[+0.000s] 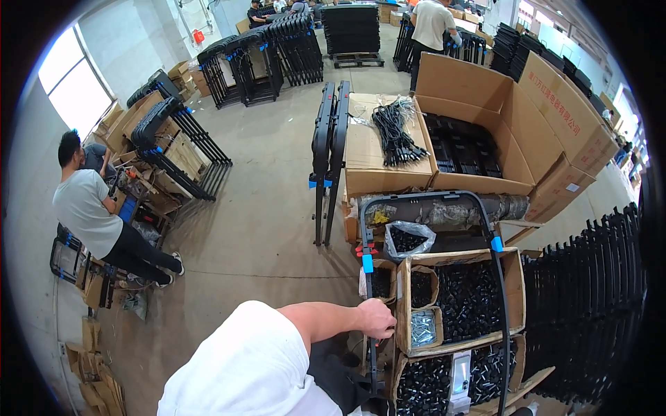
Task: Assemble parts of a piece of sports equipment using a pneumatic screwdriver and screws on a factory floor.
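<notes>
My left hand (378,319) reaches out from a white sleeve and is closed over the left tube of a black U-shaped tubular frame (430,197). Its fingertips are hidden. The frame has blue clips and a red part on its left side, and arches over open cardboard boxes. Beside my hand, a large box (522,291) holds black plastic pieces (468,298) and a small inner carton of silver screws (422,327). Nearer me, another box (395,388) contains black parts and bolts, with a clear-lidded case (460,378) between them. My right hand is out of view.
A carton top (368,166) carries a bundle of black cables (399,135). Behind the boxes lies a bag of black parts (409,239). Stacked black racks (583,305) stand at right. Folded frames (329,152) stand upright ahead. A person (90,201) stands at left.
</notes>
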